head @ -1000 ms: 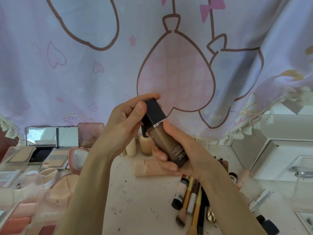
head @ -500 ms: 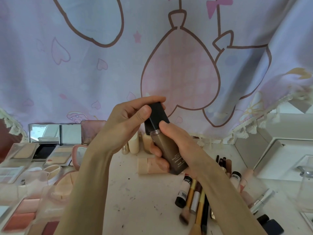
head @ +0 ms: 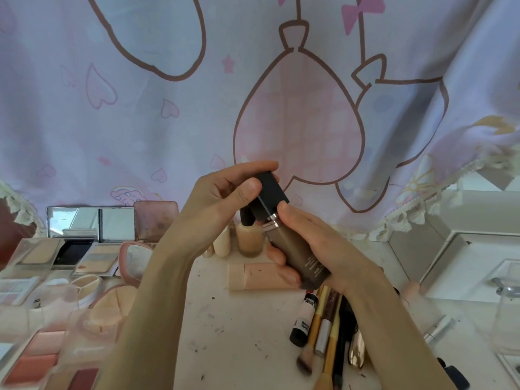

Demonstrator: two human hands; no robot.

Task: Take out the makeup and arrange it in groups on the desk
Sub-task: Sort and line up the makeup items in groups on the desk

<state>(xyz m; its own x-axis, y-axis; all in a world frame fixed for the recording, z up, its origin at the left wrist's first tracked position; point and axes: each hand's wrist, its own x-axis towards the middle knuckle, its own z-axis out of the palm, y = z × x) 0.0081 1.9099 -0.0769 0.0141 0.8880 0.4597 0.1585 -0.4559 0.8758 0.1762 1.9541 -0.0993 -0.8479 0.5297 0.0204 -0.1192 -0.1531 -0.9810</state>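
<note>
We observe both hands raised above the middle of the stained white counter [head: 239, 333]. The right hand [head: 318, 249] wraps its fingers around the body of a brown rectangular foundation bottle [head: 298, 249], tilted with its top to the left. The left hand [head: 222, 198] pinches the bottle's square black cap [head: 271, 197] between thumb and fingers. Open powder palettes [head: 56, 254] lie along the left edge; brushes and tubes [head: 326, 327] lie near the front edge, below the right wrist.

A brown foundation bottle [head: 298, 249] with a black cap [head: 271, 194] shows against a lilac curtain [head: 140, 122] patterned with pink hearts and brown-outlined balloons, above a speckled cream desk [head: 239, 333].
</note>
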